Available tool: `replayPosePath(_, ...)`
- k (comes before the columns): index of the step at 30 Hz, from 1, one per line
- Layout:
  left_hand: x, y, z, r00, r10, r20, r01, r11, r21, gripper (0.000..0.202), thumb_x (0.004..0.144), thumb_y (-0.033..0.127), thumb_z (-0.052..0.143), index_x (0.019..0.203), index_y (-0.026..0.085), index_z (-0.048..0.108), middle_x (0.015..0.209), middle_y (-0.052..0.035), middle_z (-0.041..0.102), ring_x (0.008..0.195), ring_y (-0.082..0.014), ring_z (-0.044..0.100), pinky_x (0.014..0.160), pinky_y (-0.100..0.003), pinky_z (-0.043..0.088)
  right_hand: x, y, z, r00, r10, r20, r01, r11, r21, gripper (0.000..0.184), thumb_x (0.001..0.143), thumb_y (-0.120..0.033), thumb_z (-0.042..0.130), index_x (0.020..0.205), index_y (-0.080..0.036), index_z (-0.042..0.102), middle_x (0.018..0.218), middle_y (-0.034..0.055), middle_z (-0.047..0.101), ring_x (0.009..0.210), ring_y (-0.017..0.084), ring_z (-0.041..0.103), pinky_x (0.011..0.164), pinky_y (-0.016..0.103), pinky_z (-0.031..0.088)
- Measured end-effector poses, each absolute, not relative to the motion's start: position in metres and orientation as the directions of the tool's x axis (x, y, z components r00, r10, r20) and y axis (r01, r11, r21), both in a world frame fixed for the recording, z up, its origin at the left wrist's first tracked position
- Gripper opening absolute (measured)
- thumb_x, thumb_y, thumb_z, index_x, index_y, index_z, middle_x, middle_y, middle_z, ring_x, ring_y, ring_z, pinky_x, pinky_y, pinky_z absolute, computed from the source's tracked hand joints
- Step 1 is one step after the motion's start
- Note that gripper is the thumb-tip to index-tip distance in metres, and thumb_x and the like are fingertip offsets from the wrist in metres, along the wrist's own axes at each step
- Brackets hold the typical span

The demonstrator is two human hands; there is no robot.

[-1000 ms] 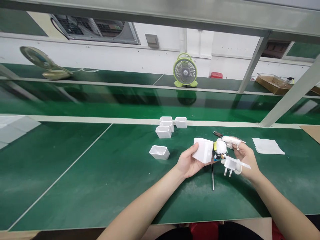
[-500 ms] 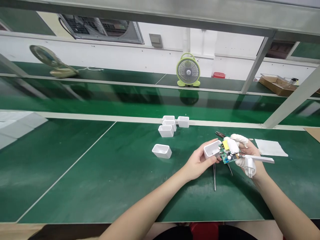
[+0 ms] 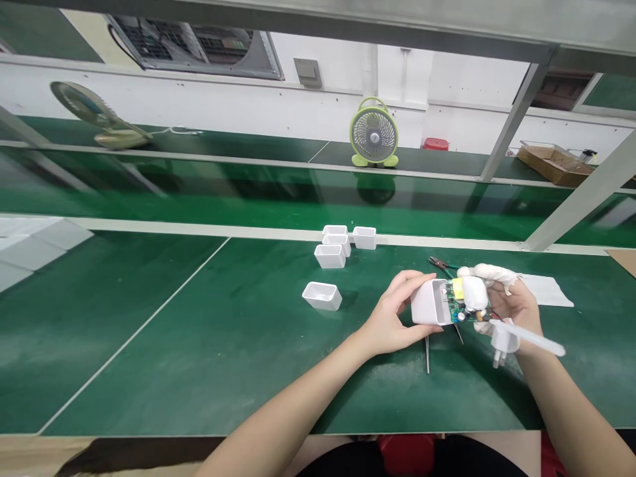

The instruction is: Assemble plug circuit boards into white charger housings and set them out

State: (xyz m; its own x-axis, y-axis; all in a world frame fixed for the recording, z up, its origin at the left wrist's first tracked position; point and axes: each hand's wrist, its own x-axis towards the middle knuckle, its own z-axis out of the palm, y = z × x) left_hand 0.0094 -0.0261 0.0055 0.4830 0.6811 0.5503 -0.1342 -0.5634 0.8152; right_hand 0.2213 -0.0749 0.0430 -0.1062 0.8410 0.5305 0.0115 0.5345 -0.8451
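My left hand (image 3: 395,315) is closed around a white plastic housing (image 3: 428,303), its open end facing right. In my right hand (image 3: 517,301), with white coverings on some fingertips, is a circuit board (image 3: 462,308) bearing a yellow part and a white blob. The board's left edge lies at the housing's mouth; how far inside it reaches is hidden. A white cover with plug pins (image 3: 504,341) hangs below my right palm, seemingly joined to the board by wires. Under the hands, tweezers (image 3: 427,354) rest on the table. Cutting pliers (image 3: 441,265) lie just behind.
A single white housing (image 3: 322,296) stands left of my hands on the green table (image 3: 199,358). Several more housings (image 3: 330,256) are grouped near the back rail. White paper (image 3: 549,290) lies at right. A green fan (image 3: 374,136) stands beyond the partition.
The housing has turned so its mouth faces the board, and the two have come together. My right hand has rotated, with the plug cover swinging lower and to the right.
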Motion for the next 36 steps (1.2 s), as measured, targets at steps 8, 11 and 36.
replayPosePath(8,0.0069,-0.0206,0.0079,0.488,0.582,0.65,-0.122,-0.692,0.711,0.064,0.075,0.025,0.075,0.134,0.025,0.05,0.126,-0.0131,0.055,0.118,-0.0281,0.052,0.089,-0.038,0.053,0.2201,-0.0771,0.0442,-0.157,0.807,0.569,0.104,0.586,-0.803,0.063,0.066,-0.026,0.086,0.124,-0.032,0.062,0.12,0.0075,0.068,0.111,0.033,0.064,0.089,0.048,0.058)
replayPosePath(11,0.007,-0.0195,0.0086,0.478,0.55,0.685,-0.117,-0.733,0.67,0.063,0.076,0.024,0.074,0.134,0.025,0.049,0.126,-0.0128,0.056,0.117,-0.0275,0.054,0.094,-0.041,0.051,0.22,-0.0775,0.0454,-0.185,0.804,0.566,0.172,0.593,-0.787,0.062,0.068,-0.03,0.085,0.125,-0.036,0.062,0.12,0.0052,0.068,0.11,0.034,0.064,0.087,0.05,0.058)
replayPosePath(36,0.007,-0.0204,0.0112,0.445,0.481,0.755,-0.114,-0.806,0.581,0.063,0.077,0.024,0.073,0.136,0.023,0.048,0.123,-0.014,0.057,0.113,-0.0263,0.056,0.095,-0.042,0.051,0.2245,-0.0781,0.0433,-0.236,0.762,0.604,0.22,0.647,-0.73,0.059,0.068,-0.03,0.084,0.124,-0.033,0.063,0.122,0.0065,0.067,0.112,0.037,0.063,0.084,0.051,0.06)
